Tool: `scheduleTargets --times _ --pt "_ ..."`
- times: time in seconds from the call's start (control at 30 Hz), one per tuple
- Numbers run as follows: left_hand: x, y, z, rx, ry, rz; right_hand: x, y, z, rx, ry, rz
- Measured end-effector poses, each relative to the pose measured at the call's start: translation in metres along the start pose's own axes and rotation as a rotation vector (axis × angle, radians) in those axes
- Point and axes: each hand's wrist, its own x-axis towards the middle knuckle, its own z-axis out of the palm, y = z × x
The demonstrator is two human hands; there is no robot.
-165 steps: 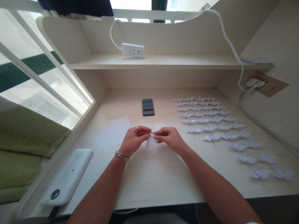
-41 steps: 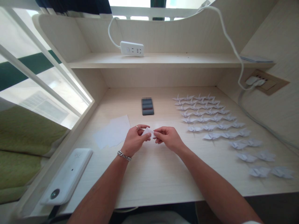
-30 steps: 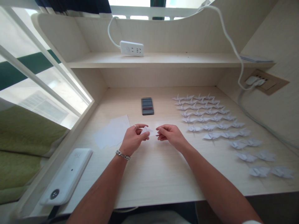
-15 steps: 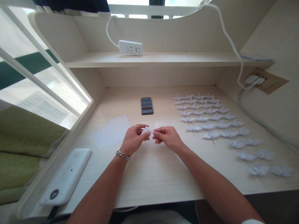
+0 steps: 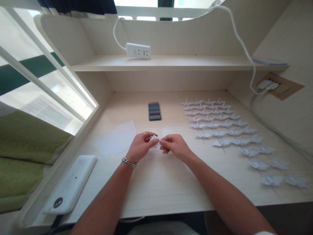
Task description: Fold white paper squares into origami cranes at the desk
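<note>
A small folded piece of white paper [image 5: 155,141] is held just above the middle of the desk. My left hand [image 5: 141,145], with a ring and a chain bracelet, pinches its left side between thumb and fingers. My right hand [image 5: 174,145] grips its right edge with thumb and forefinger. The fingers hide part of the folds. Loose white paper sheets [image 5: 118,137] lie to the left of my left hand. Rows of folded paper cranes [image 5: 220,124] stand on the right side of the desk.
Behind my hands lies a dark, pixelated phone-like object [image 5: 154,111]. A long white device [image 5: 72,186] rests at the desk's left edge. A power strip [image 5: 138,51] sits on the shelf [image 5: 171,68]. White plugs and cords hang from the wall socket [image 5: 281,85] at right.
Both hands keep hold of the folded paper, which is slightly more covered by the left fingers. The whole view has shifted a little.
</note>
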Motion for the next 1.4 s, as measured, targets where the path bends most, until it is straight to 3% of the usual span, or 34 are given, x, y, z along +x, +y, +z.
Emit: scheduleTargets --times 0.47,0.67,1.07,1.4 --pt "0.0002 0.0011 0.0013 0.087 0.076 0.001 0.0003 0.0024 0.0028 0.018 -0.035 0.023" --pt "-0.0002 0.0044 0.0011 -0.015 0.046 -0.043 -0.0001 0.0002 0.0028 0.028 -0.016 0.026" --pt "0.0 0.0034 0.0037 0.144 0.067 0.013 -0.0031 -0.0003 0.0044 -0.083 0.002 -0.056" --pt "-0.0003 0.0052 0.0041 0.087 0.062 0.041 -0.0017 0.0012 0.0063 -0.031 0.036 -0.071"
